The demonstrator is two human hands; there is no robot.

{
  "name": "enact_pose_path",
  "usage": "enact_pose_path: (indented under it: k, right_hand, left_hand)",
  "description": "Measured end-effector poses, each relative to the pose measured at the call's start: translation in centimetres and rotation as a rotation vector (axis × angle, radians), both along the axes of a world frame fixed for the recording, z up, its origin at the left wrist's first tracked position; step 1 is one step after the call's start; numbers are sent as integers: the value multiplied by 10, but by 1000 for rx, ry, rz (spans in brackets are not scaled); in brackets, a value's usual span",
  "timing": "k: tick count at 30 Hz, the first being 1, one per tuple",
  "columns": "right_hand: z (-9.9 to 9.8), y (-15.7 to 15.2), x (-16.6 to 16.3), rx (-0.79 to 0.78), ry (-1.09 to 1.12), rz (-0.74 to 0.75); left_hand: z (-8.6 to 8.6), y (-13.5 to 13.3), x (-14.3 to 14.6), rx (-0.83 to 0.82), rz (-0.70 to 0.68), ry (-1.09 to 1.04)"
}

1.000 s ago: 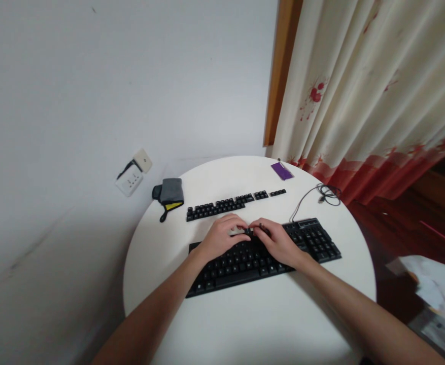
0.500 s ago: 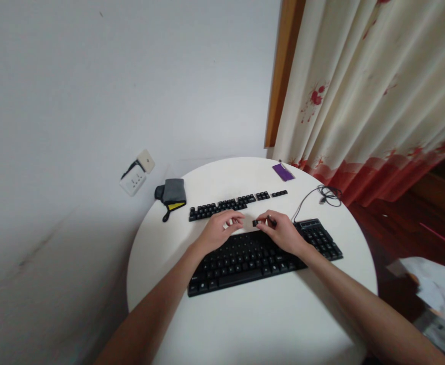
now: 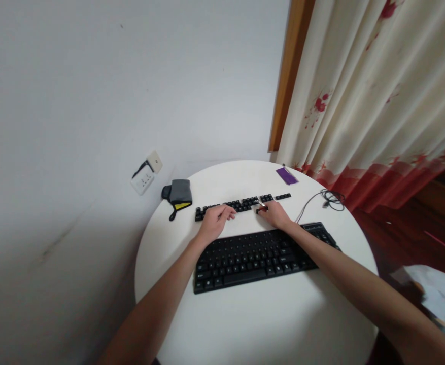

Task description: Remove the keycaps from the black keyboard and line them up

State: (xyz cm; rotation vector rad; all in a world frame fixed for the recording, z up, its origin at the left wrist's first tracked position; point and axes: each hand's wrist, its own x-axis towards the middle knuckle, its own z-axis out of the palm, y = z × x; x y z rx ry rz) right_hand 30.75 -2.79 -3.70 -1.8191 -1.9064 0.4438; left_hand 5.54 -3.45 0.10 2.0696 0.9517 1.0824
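A black keyboard (image 3: 245,258) lies across the white round table (image 3: 268,314), its upper rows stripped of keycaps. Beyond it, loose black keycaps (image 3: 247,204) are lined up in rows. My right hand (image 3: 274,215) is pinched on a black keycap (image 3: 258,211) just in front of those rows; a thin, shiny metal tool (image 3: 261,203) also sticks out of its fingers, its kind unclear. My left hand (image 3: 213,223) rests at the left part of the rows with fingers loosely bent and apart, nothing visible in them. It covers some of the keycaps.
A grey pouch (image 3: 180,191) with yellow lining sits at the table's back left. At the back right is a purple packet (image 3: 286,176), and the coiled keyboard cable (image 3: 332,198) lies at the right. A wall socket (image 3: 143,180) is on the left, a curtain (image 3: 344,101) on the right.
My right hand has moved away from the keyboard to the keycap rows, carrying the keycap. My left hand has shifted slightly left and away, off the keyboard's edge. The view has tilted a little.
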Motion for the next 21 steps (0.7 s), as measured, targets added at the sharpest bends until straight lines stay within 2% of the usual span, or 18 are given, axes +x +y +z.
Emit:
enact_pose_path:
  k: [9, 21]
  right_hand:
    - [0, 4, -5, -41, -44, -81]
    - [2, 13, -15, -32, -44, -109]
  left_hand:
    - [-5, 4, -4, 16, -27, -23]
    - [-4, 4, -5, 20, -38, -29]
